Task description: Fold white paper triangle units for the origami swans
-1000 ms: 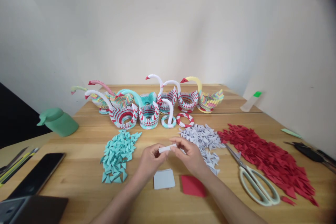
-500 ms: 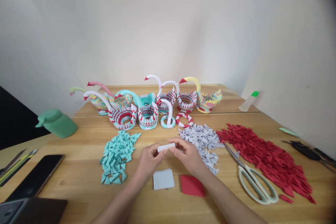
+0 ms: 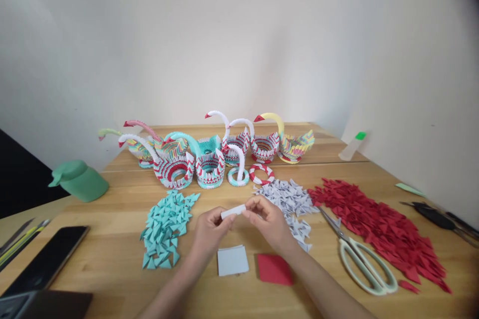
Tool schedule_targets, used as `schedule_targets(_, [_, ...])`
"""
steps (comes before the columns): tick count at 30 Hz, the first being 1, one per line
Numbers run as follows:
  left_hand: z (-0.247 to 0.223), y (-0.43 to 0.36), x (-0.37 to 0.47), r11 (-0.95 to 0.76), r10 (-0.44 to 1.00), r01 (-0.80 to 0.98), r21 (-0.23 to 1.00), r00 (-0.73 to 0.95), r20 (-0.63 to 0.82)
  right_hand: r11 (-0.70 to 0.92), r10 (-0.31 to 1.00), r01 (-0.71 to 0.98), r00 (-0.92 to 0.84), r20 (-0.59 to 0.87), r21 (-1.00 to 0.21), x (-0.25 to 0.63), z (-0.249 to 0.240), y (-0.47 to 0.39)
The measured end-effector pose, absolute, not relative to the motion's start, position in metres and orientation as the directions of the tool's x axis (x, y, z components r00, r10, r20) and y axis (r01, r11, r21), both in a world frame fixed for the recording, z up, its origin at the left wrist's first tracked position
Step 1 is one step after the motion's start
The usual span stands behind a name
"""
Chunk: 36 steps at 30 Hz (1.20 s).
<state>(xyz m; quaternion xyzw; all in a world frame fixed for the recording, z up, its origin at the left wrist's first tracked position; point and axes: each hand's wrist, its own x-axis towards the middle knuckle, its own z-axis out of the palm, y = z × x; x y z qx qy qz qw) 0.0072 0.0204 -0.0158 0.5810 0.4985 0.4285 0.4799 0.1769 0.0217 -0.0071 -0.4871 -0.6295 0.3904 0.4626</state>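
A narrow folded strip of white paper [image 3: 233,211] is pinched between my two hands above the middle of the table. My left hand [image 3: 212,224] grips its left end with thumb and fingers. At its right end, my right hand [image 3: 266,217] closes thumb and fingertips on it. Below the hands lie a small stack of white paper rectangles [image 3: 232,260] and, to its right, red paper rectangles [image 3: 274,269] partly behind my right wrist. Heaps of folded triangles surround them: teal pieces [image 3: 164,232] left, white pieces [image 3: 288,197] behind my right hand, red pieces [image 3: 381,229] right.
Several folded-paper swans [image 3: 174,169] stand in rows at the back, with a red-and-white paper ring [image 3: 261,174] before them. Scissors [image 3: 368,265] lie at right, beside the red heap. A phone [image 3: 47,259] and a green jug-like container [image 3: 79,180] are at left.
The view has shifted slightly, so the table sits a little lower in the picture. Both hands keep hold of the white strip, which is tilted a bit more, right end up.
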Motion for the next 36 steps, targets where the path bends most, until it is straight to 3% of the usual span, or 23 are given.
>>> schedule_targets(12, [-0.0205, 0.0191, 0.0083, -0.071, 0.988, 0.222, 0.972, 0.149, 0.038, 0.263, 0.965, 0.272, -0.08, 0.251, -0.926, 0.1769, -0.0121, 0.0214])
schedule_targets(26, [-0.0214, 0.0184, 0.0098, -0.062, 0.985, 0.167, 0.984, 0.168, 0.034, 0.281, 0.959, 0.271, -0.045, 0.279, -0.921, 0.1739, -0.0098, 0.0177])
schedule_targets(31, [-0.0197, 0.0178, 0.0105, -0.045, 0.986, 0.126, 0.991, 0.163, 0.024, 0.203, 0.979, 0.191, -0.034, 0.201, -0.96, 0.1726, -0.0153, 0.0188])
schedule_targets(36, [-0.0155, 0.0183, 0.0111, -0.028, 0.986, 0.085, 0.996, 0.168, 0.013, 0.091, 0.989, -0.029, -0.116, 0.094, -0.995, 0.1714, -0.0137, 0.0216])
